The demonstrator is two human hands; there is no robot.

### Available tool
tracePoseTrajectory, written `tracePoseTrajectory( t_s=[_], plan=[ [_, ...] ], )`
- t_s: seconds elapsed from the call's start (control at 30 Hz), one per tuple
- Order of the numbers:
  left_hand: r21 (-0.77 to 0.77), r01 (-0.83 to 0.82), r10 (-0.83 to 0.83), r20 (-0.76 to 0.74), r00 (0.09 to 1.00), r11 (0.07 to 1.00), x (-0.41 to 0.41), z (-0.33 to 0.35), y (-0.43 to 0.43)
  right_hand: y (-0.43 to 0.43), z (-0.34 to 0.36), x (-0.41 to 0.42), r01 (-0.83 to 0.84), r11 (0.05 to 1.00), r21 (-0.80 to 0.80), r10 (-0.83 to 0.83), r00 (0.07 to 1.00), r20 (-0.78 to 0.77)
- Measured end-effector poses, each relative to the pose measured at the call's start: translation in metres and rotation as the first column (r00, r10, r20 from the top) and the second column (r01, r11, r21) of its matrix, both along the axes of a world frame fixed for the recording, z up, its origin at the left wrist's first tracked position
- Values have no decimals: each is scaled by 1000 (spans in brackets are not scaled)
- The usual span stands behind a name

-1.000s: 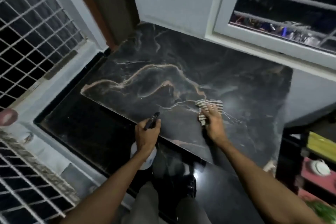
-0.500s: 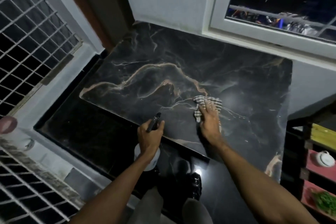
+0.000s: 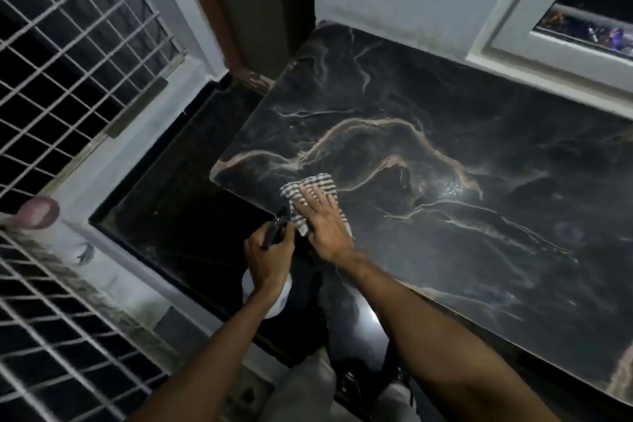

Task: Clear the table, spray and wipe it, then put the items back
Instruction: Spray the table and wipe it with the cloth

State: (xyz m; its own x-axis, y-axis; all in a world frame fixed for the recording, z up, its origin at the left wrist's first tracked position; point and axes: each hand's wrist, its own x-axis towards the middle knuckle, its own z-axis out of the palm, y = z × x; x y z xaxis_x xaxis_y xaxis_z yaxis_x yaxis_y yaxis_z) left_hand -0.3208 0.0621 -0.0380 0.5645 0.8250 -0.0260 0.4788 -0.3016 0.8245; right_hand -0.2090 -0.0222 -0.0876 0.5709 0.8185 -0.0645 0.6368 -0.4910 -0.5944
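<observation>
The table (image 3: 445, 223) has a black marble top with tan and white veins and nothing standing on it. My right hand (image 3: 323, 221) lies flat on a striped grey-and-white cloth (image 3: 310, 187), pressing it onto the top near the front left corner. My left hand (image 3: 269, 255) is closed around a white spray bottle (image 3: 270, 295) with a black trigger head, held just off the table's front edge, beside my right hand. Most of the bottle is hidden under my hand and wrist.
A white metal window grille (image 3: 68, 55) runs along the left, with a ledge below it. A white-framed window (image 3: 565, 31) sits behind the table on the right. A brown door frame (image 3: 219, 10) stands at the back. A glossy dark floor (image 3: 178, 216) lies left of the table.
My right hand has slid the cloth leftward along the front of the table, toward the left corner and close to the spray bottle. The view has swung left.
</observation>
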Motion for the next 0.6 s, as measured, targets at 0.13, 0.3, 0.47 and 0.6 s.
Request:
tracePoseTrajectory(
  t_s=[0.13, 0.3, 0.47, 0.6],
  plan=[
    [24, 8, -8, 3, 1000, 1000, 4, -6, 23, 2, -2, -22, 124, 992, -29, -124, 992, 10],
    [-25, 87, -88, -11, 996, 996, 21, -7, 3, -107, -7, -19, 433, 902, -4, -433, 902, 9],
    [-42, 218, -217, 35, 976, 975, 35, -4, -46, -128, 5, -38, 532, 847, -14, -531, 845, -67],
    [-29, 365, -364, 29, 931, 931, 41, -3, -91, -192, 7, -44, 549, 836, 13, -547, 835, -53]
  ],
)
